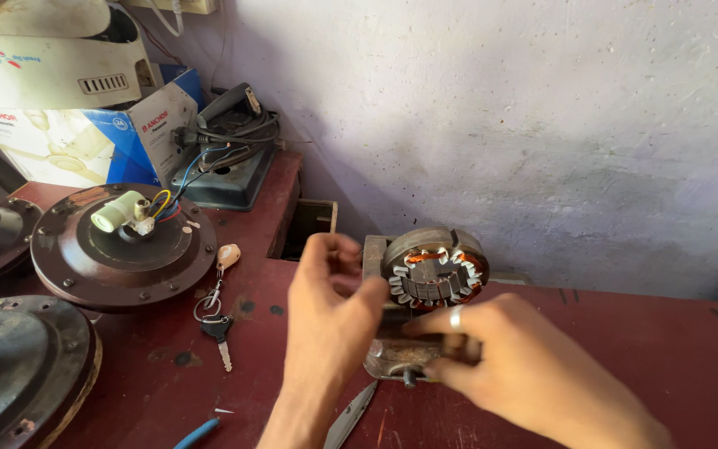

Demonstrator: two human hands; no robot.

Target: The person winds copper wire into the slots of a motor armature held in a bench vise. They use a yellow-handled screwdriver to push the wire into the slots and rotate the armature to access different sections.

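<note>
A round fan stator (pixel 434 270) with copper windings and white insulation slots stands upright in a grey metal fixture (pixel 392 362) on the dark red table (pixel 625 366). My left hand (pixel 326 312) is raised just left of the stator with its fingers curled toward it; whether it pinches anything is hidden. My right hand (pixel 513 362), a ring on one finger, reaches in from the right below the stator, and its fingers close around the fixture's front.
Three dark round fan motor housings lie at the left, the nearest with a white capacitor and coloured wires (pixel 122 249). A key bunch (pixel 218 324), a metal blade (pixel 349 418) and a blue pen (pixel 197 432) lie nearby. Boxes (pixel 85 141) and a wall stand behind.
</note>
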